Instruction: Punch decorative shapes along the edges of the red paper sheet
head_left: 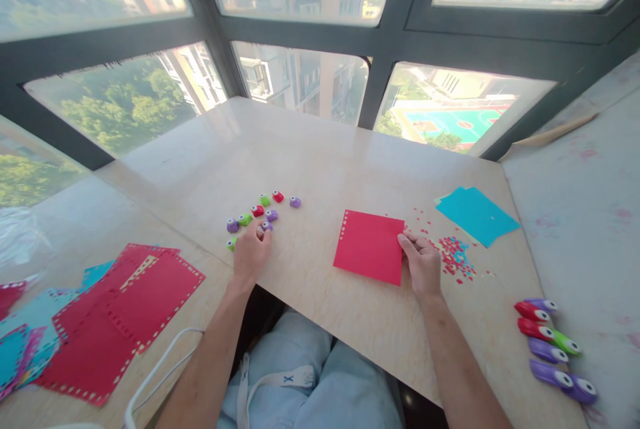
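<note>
In our right hand (424, 267), thumb and fingers pinch the right edge of a red sheet (369, 249), the grip closed down to the paper's thickness. The sheet is right of centre in the frame, with a row of small holes along the upper part of its left edge. Our left hand (251, 253), left of centre, has its thumb and forefinger close together at a purple punch (267, 224); we cannot tell whether they grip it or only touch it.

That hand covers part of the punch, and our right fingers beneath the sheet are hidden. At the left edge of the frame, crumpled clear plastic (19, 235) is cut off, and we cannot make out whether it holds anything. The pile of punched sheets (155, 295) at lower left also runs out of view, its lower layers covered.

Around our left fingertips are more small punches (257, 211), red, green and purple. Just right of our right hand, red and blue paper bits (455, 257) lie loose on the tabletop (320, 169), with blue sheets (477, 217) above them. At lower right, larger punches (536, 330) cluster by the wall (590, 215). A white cable (150, 382) curves at lower left, and windows (300, 82) fill the top.
</note>
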The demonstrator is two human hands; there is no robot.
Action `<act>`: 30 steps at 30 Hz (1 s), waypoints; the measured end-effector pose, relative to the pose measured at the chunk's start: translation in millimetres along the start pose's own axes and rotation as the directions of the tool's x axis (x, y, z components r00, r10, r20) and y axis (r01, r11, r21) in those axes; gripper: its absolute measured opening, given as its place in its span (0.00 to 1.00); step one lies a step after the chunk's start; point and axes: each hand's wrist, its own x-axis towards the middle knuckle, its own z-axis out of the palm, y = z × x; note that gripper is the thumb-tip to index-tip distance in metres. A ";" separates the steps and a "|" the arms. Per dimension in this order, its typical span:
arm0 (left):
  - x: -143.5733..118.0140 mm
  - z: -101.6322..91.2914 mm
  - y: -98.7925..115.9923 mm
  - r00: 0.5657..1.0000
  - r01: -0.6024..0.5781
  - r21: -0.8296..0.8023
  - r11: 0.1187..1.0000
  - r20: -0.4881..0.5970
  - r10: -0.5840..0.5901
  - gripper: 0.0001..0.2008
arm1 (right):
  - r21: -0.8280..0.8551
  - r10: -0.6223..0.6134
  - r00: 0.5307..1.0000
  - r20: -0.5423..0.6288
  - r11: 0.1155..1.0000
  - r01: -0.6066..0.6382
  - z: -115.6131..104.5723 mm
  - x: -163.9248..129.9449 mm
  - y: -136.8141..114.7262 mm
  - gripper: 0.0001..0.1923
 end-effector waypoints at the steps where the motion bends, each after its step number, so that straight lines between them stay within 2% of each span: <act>1: -2.3 -0.2 0.4 1.000 -0.007 0.004 1.000 0.011 0.006 0.16 | -0.007 0.003 1.000 0.016 1.000 -0.003 -0.1 0.2 0.9 0.20; 7: -18.3 1.8 9.6 0.985 -0.128 0.019 0.992 0.117 0.125 0.13 | -0.092 -0.043 0.997 0.067 0.995 0.049 0.3 -1.7 0.1 0.20; 12: -29.8 9.4 21.5 0.957 -0.266 0.029 0.964 0.124 0.260 0.12 | -0.057 -0.027 0.996 0.080 0.998 0.032 1.3 -3.2 -4.1 0.20; 19: -40.2 26.1 41.8 0.929 -0.300 -0.068 0.951 0.207 0.308 0.10 | -0.021 -0.013 0.996 0.088 1.000 0.015 2.4 -3.2 -5.7 0.19; 22: -39.4 31.1 48.8 0.926 -0.290 -0.077 0.954 0.229 0.300 0.10 | -0.009 -0.006 0.996 0.094 1.000 0.007 2.6 -3.5 -7.4 0.19; 25: -33.5 30.2 49.4 0.948 -0.247 -0.030 0.969 0.200 0.248 0.10 | -0.044 -0.010 0.997 0.076 0.999 0.013 2.1 -4.0 -9.6 0.19; 30: -15.9 17.6 33.9 0.995 -0.097 0.105 0.990 0.013 0.096 0.11 | -0.072 -0.012 0.997 0.082 0.997 0.018 0.7 -3.1 -7.0 0.19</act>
